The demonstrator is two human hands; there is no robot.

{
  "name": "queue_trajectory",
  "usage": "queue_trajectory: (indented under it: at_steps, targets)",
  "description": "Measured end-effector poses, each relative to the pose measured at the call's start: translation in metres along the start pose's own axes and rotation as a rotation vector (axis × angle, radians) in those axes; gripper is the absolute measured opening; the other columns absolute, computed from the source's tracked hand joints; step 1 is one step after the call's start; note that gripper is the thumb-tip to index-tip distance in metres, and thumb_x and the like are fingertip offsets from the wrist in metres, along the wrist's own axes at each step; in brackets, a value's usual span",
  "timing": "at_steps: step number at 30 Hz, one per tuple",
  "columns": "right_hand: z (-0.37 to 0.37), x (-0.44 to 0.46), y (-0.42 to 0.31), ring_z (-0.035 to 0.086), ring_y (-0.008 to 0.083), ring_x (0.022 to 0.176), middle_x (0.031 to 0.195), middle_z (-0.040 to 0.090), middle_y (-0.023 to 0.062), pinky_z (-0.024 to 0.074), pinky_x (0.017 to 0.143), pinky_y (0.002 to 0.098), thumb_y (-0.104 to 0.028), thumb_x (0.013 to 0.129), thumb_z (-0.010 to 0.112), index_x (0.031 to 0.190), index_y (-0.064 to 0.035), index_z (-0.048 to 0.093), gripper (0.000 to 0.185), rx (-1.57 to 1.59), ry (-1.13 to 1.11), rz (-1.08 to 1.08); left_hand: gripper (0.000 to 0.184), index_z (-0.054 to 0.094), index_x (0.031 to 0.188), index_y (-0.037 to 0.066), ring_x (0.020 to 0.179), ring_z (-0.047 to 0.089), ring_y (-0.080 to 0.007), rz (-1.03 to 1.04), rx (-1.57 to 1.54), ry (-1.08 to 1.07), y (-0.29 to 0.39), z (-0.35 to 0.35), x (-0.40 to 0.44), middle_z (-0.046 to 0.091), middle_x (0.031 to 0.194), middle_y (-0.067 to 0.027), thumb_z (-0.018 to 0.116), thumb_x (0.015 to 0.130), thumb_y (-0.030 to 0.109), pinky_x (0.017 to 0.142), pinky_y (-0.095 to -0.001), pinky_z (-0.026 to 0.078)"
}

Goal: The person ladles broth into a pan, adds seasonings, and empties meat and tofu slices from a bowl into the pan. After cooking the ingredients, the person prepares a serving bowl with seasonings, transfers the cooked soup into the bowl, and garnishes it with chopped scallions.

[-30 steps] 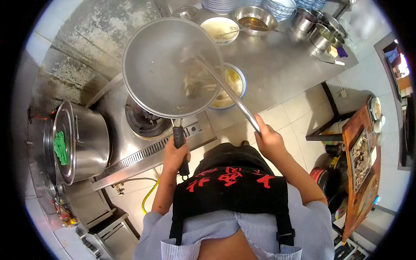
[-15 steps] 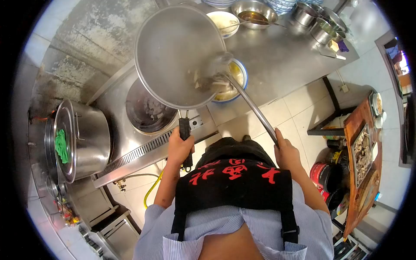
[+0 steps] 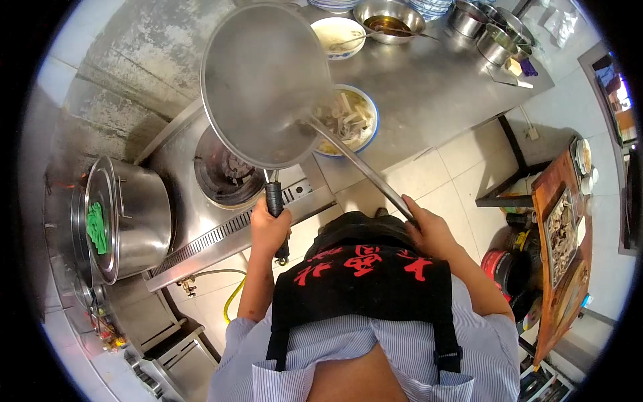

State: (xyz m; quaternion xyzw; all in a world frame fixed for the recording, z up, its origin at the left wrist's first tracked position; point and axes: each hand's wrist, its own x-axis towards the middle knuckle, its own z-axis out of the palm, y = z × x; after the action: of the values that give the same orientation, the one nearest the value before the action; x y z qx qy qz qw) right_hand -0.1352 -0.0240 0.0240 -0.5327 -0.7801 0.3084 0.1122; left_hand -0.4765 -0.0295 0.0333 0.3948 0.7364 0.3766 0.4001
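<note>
My left hand (image 3: 269, 226) is closed round the black handle of a large steaming wok (image 3: 258, 87), held tilted above the stove and counter. In my right hand (image 3: 429, 231) is the end of a long metal ladle (image 3: 365, 169), whose head reaches into the wok and is hidden by steam and the wok's side. Just right of the wok, a blue-rimmed bowl (image 3: 355, 120) on the steel counter holds pale strips in yellowish broth. Below the wok, the round burner (image 3: 231, 167) shows uncovered.
A tall steel pot (image 3: 144, 218) with a green cloth (image 3: 96, 228) on its lid stands left. On the counter's back are a white bowl (image 3: 321, 30), a metal basin of brown liquid (image 3: 402, 38) and several steel pots (image 3: 497, 45). A wooden table (image 3: 569, 301) bears a food tray.
The wok has shifted left and tilted more, and the ladle has drawn back left from over the bowl. More pale strips now show in the bowl.
</note>
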Motion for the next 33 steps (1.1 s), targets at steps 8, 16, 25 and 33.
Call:
queue_trajectory:
  at_steps: [8,16,25,33]
  targets:
    - [-0.033,-0.049,0.036,0.06,0.038,0.067,0.08,0.058,0.0179,0.0497,0.061,0.0466,-0.013,0.083,0.057,0.138,-0.0149,0.033,0.06,-0.234,0.062,0.089,0.023,0.049,0.094,-0.005,0.042,0.052,-0.0142,0.013,0.017,0.054,0.005,-0.006,-0.003,0.05,0.056,-0.0059,0.056,0.073,0.003,0.04,-0.0301,0.043]
    - [-0.02,-0.007,0.022,0.06,0.0375,0.073,0.087,0.059,0.0183,0.0469,0.062,0.0459,-0.007,0.083,0.057,0.138,-0.016,0.034,0.06,-0.271,0.055,0.146,0.024,0.048,0.096,-0.004,0.041,0.05,-0.0126,0.058,-0.104,0.024,-0.004,-0.015,-0.001,0.049,0.055,-0.0043,0.054,0.074,0.001,0.038,-0.0291,0.042]
    - [-0.036,-0.027,-0.009,0.063,0.0362,0.088,0.095,0.06,0.0241,0.049,0.077,0.0363,-0.005,0.081,0.058,0.135,-0.0093,0.039,0.057,0.223,-0.107,0.146,0.018,0.046,0.089,0.0,0.042,0.049,-0.0138,0.086,-0.259,-0.022,-0.012,-0.008,0.007,0.05,0.056,-0.005,0.053,0.073,-0.004,0.04,-0.0272,0.04]
    - [-0.048,-0.035,0.014,0.061,0.0373,0.074,0.084,0.06,0.0206,0.0502,0.067,0.0431,-0.003,0.08,0.057,0.134,-0.0119,0.041,0.057,-0.005,0.027,0.005,0.016,0.047,0.085,-0.001,0.043,0.051,-0.0124,0.155,-0.243,-0.007,-0.014,0.003,0.015,0.05,0.054,-0.0037,0.056,0.073,0.0,0.04,-0.0274,0.042]
